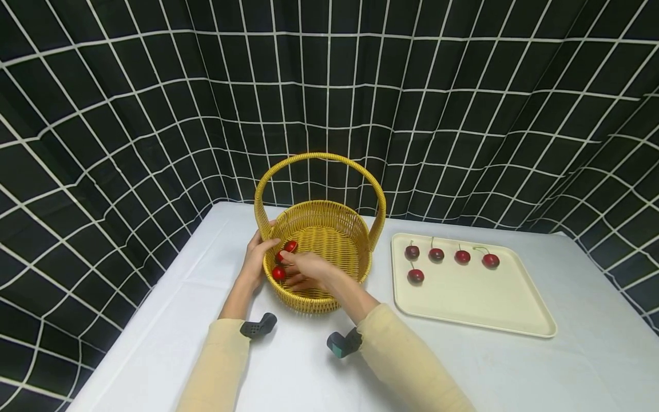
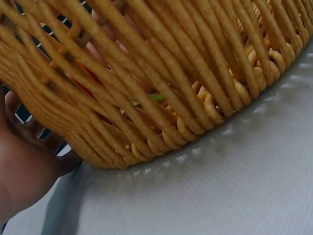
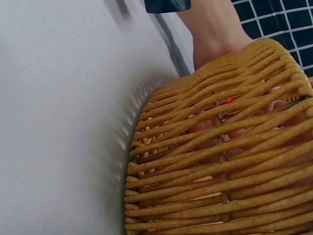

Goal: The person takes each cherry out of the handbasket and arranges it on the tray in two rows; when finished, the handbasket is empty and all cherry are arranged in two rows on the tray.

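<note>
A yellow wicker basket [image 1: 329, 209] with a tall arched handle stands on the table. My left hand [image 1: 253, 257] grips its left rim, thumb over the edge; in the left wrist view that hand [image 2: 24, 161] lies against the outer weave. Inside the basket reaches my right hand [image 1: 311, 269], thumb uppermost and fingers spread apart. Its thumb overlaps a red cherry [image 1: 280, 257], with another cherry [image 1: 290, 246] just behind and a third cherry [image 1: 278, 273] nearer me, all by the left wall. Through the weave, the right wrist view gives only pieces of the right hand [image 3: 234, 134].
Right of the basket lies a cream tray [image 1: 473, 306]. Several dark red cherries [image 1: 462, 257] with stems sit towards its back and left. A white cloth [image 1: 298, 366] covers the table, and a black gridded curtain [image 1: 329, 103] hangs behind.
</note>
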Available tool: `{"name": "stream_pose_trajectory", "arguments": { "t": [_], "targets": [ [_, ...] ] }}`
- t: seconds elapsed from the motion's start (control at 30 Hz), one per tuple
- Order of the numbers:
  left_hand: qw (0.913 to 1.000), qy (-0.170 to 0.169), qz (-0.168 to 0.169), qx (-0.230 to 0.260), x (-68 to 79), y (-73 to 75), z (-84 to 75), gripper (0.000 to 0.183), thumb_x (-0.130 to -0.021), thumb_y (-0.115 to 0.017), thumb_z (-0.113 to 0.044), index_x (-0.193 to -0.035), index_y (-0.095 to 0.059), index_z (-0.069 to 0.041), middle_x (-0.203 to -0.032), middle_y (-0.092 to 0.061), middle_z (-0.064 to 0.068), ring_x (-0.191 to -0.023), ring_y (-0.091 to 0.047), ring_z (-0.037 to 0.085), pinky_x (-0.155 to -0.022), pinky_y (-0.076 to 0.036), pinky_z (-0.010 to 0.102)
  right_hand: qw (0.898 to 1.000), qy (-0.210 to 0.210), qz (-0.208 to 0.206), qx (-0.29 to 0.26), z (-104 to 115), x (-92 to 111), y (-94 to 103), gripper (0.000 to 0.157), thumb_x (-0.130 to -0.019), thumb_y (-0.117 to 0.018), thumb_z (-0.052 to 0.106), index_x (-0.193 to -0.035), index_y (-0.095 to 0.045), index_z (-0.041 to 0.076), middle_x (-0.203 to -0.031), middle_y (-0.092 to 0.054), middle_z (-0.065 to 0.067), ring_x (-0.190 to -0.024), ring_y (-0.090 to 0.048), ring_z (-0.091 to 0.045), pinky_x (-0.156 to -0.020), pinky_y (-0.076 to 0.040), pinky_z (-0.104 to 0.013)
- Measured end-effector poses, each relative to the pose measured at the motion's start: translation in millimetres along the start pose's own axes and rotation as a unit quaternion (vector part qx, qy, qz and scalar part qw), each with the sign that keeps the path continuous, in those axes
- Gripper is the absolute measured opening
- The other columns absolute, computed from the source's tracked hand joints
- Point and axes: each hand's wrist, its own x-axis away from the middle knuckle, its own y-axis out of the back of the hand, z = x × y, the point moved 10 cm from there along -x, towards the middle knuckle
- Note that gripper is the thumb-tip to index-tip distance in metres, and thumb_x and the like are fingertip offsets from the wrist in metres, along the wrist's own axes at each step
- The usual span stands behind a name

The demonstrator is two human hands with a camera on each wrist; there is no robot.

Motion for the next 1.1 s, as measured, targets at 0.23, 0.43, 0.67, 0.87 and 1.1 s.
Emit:
{"name": "stream_pose_trajectory", "arguments": {
  "t": [0.23, 0.43, 0.67, 0.87, 1.1],
  "targets": [
    [0.9999, -0.016, 0.002, -0.002, 1.2, -0.9, -2.8, 0.055, -0.089, -0.052, -0.008, -0.142, -0.038, -0.007, -0.141, -0.04, 0.014, -0.126, -0.039, 0.027, -0.108, -0.03, 0.04, 1.0, 0.005, -0.001, 0.018, -1, -2, -1.1, 0.04, -0.095, -0.059, 0.027, -0.121, -0.057, -0.004, -0.098, -0.061, -0.015, -0.084, -0.064, -0.026, -0.077, -0.055, -0.036],
    [0.9995, -0.031, -0.001, -0.007, 2.4, 0.8, -5.2, 0.055, -0.087, -0.056, -0.012, -0.139, -0.043, -0.009, -0.139, -0.042, 0.014, -0.124, -0.042, 0.026, -0.106, -0.032, 0.04, 0.998, 0.022, 0.029, 0.047, 0, -3, -10.9, 0.03, -0.093, -0.062, 0.016, -0.116, -0.061, -0.004, -0.094, -0.064, -0.011, -0.077, -0.061, -0.018, -0.073, -0.055, -0.031],
    [1.0, 0.001, -0.002, 0.001, -0.3, -0.6, -0.9, 0.055, -0.09, -0.051, -0.005, -0.143, -0.037, -0.007, -0.144, -0.037, 0.014, -0.13, -0.036, 0.028, -0.11, -0.027, 0.042, 0.996, 0.04, 0.008, 0.085, 5, -3, -6.8, 0.025, -0.087, -0.07, 0.01, -0.109, -0.066, -0.002, -0.084, -0.064, -0.006, -0.074, -0.06, -0.016, -0.072, -0.055, -0.031],
    [0.9998, 0.006, 0.001, -0.021, -1.8, -0.2, -1.1, 0.053, -0.092, -0.051, -0.004, -0.143, -0.039, -0.008, -0.144, -0.038, 0.012, -0.13, -0.038, 0.026, -0.109, -0.029, 0.039, 0.987, 0.064, -0.032, 0.143, 12, 3, 8.3, 0.026, -0.084, -0.074, 0.02, -0.104, -0.069, 0.004, -0.085, -0.068, -0.003, -0.077, -0.062, -0.018, -0.072, -0.051, -0.032],
    [0.9986, 0.009, 0.022, -0.048, -0.9, -0.5, -3.1, 0.053, -0.093, -0.051, -0.006, -0.145, -0.037, -0.008, -0.146, -0.036, 0.014, -0.131, -0.036, 0.027, -0.108, -0.03, 0.041, 0.998, 0.056, -0.005, 0.033, 10, 7, 14.8, 0.031, -0.085, -0.072, 0.011, -0.11, -0.061, -0.003, -0.097, -0.068, -0.018, -0.084, -0.066, -0.026, -0.079, -0.054, -0.033]
  ]
}}
